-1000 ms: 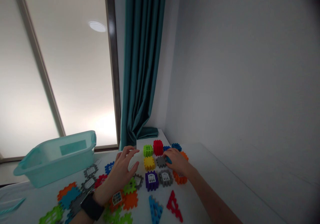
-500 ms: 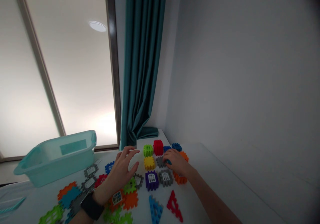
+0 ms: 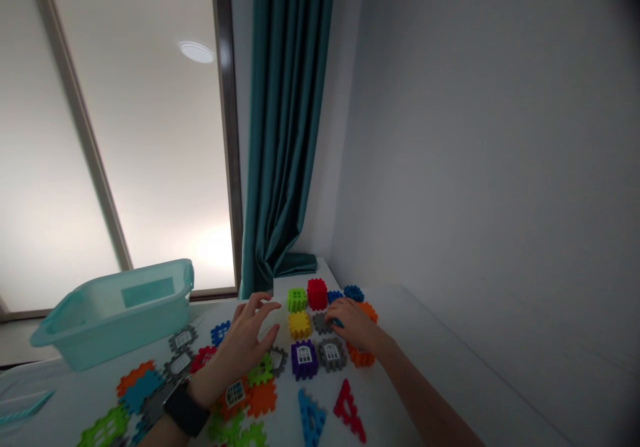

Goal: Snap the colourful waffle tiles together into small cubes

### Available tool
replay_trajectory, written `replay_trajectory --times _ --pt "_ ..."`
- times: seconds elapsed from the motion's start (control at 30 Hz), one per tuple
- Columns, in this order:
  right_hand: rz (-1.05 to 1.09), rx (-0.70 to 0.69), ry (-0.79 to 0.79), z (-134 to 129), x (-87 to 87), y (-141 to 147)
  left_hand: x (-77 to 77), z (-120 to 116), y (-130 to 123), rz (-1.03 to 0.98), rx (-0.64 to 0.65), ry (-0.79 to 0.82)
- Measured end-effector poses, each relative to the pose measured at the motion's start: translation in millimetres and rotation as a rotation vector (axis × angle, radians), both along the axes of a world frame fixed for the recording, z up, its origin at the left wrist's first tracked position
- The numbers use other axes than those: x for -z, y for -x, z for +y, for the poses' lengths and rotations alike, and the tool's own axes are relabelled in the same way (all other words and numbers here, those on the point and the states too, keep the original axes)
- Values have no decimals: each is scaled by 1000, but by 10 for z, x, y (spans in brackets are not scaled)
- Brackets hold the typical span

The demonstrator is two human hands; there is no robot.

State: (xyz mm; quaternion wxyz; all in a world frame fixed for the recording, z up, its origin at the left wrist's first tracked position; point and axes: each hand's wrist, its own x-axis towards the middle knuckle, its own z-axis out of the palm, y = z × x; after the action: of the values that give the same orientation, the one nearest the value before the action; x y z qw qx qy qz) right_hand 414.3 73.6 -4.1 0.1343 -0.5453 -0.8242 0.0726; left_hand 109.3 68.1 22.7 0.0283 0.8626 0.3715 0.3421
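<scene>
Table edge (image 3: 450,354) lies well beyond the right hand (image 3: 354,324) among blocks (image 3: 300,325).

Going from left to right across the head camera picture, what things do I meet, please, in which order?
pale teal plastic tub → left hand → yellow toy cube → right hand → grey wall
</scene>
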Motion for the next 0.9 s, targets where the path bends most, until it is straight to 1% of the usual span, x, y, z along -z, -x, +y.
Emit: replay_trajectory --times 0.17,0.33,0.47,0.6,0.67,0.77,0.9 --pt "38 -11 -2 -63 -79 52 33 -7 -16 56 34 24" --pt "76 -47 -7 -165 -158 171 91 -32 -39 131 64 66" --pt "90 -78 -10 -233 -278 307 116 -9 -9 164 72 90" --pt "97 -111 -24 -273 -430 500 76 24 133 193 65 122" --pt "99 -124 -31 -273 -467 623 48 16 242 192 37 125" --pt "105 -155 -32 -255 -451 832 27 -31 422 201 -7 120" --pt "100 -202 -15 -245 -369 1131 45 -122 642 244 -39 124"
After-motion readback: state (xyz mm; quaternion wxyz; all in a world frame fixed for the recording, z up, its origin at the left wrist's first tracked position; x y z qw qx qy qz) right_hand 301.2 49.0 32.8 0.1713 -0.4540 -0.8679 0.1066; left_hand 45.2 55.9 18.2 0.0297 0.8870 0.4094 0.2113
